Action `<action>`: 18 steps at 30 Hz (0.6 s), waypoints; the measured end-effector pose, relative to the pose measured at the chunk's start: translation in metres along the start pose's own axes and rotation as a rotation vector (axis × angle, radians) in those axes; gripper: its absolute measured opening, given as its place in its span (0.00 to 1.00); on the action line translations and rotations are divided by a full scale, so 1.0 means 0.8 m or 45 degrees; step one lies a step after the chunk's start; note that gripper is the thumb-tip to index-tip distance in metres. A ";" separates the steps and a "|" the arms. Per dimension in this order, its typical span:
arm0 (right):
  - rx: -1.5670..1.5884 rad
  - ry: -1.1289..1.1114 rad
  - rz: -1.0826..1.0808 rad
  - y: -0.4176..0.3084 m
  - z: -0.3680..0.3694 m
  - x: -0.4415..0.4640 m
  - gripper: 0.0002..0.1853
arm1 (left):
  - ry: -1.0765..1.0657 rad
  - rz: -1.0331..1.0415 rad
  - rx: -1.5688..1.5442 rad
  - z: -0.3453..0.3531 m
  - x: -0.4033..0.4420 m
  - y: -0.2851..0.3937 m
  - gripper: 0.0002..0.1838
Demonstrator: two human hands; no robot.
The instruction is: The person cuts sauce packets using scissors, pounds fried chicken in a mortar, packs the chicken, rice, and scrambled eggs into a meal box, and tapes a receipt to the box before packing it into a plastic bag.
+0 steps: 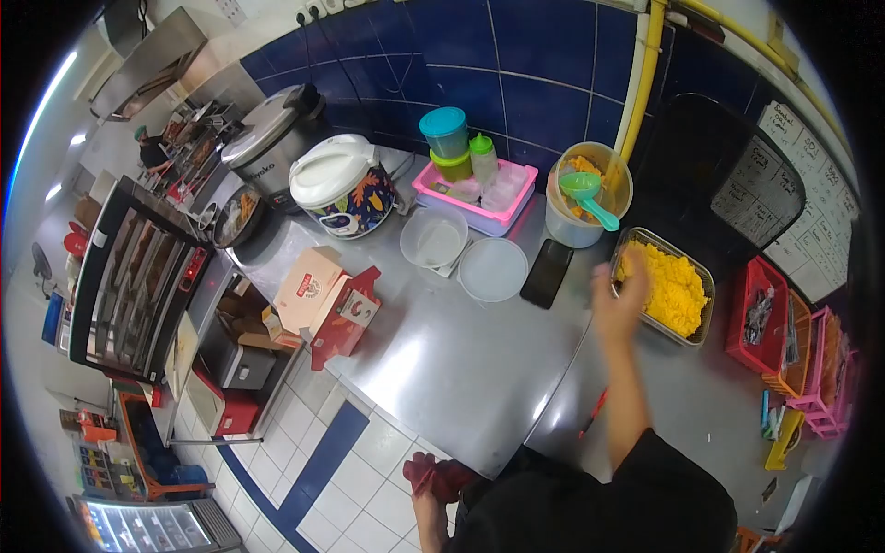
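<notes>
My right hand (624, 290) is at the left edge of a metal tray (696, 343) filled with yellow food (675, 293). Motion blurs its fingers, so whether it grips anything does not show. Low in the view, my left hand (426, 493) is closed on a dark red cloth (433, 475), beside the table's front edge. Behind the tray stands a clear tub (564, 224) with orange-yellow contents and a green ladle (590, 194) in it. A black phone (548, 274) lies on the metal table (461, 369), left of my right hand.
Round plastic containers (493, 270) and a pink tray (525, 189) are left of the phone. A rice cooker (343, 189) and red-white boxes (323, 300) stand farther left. Red (758, 309) and pink baskets (830, 387) are at the right. A person (152, 152) is far off at upper left.
</notes>
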State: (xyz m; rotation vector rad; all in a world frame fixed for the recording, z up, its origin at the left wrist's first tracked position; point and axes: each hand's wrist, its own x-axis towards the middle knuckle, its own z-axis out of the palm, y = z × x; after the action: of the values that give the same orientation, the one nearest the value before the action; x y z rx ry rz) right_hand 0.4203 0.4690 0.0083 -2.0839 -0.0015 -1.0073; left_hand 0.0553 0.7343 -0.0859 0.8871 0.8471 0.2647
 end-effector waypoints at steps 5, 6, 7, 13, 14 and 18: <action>-1.098 0.475 -0.626 -0.016 -0.158 0.261 0.36 | 0.034 -0.054 0.241 0.025 -0.007 0.026 0.36; -1.293 0.390 -0.633 0.001 -0.178 0.300 0.38 | -0.032 -0.055 0.336 0.022 -0.001 0.028 0.36; -1.313 0.189 -0.621 0.026 -0.187 0.323 0.42 | -0.103 -0.051 0.430 0.020 0.006 0.030 0.36; -1.261 0.020 -0.691 -0.002 -0.238 0.268 0.31 | 0.052 0.058 0.436 0.041 0.029 0.039 0.34; -1.246 0.032 -0.695 -0.022 -0.249 0.239 0.29 | 0.026 0.004 0.410 0.063 0.007 0.060 0.35; -1.215 -0.170 -0.474 -0.070 -0.279 0.114 0.33 | -0.049 -0.084 0.435 0.024 0.006 0.036 0.32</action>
State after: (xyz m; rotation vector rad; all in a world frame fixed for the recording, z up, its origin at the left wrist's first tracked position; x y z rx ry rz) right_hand 0.3178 0.3298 0.1860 -3.1036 0.0299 -1.2269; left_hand 0.0763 0.7440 -0.0600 1.1754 0.8986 0.0437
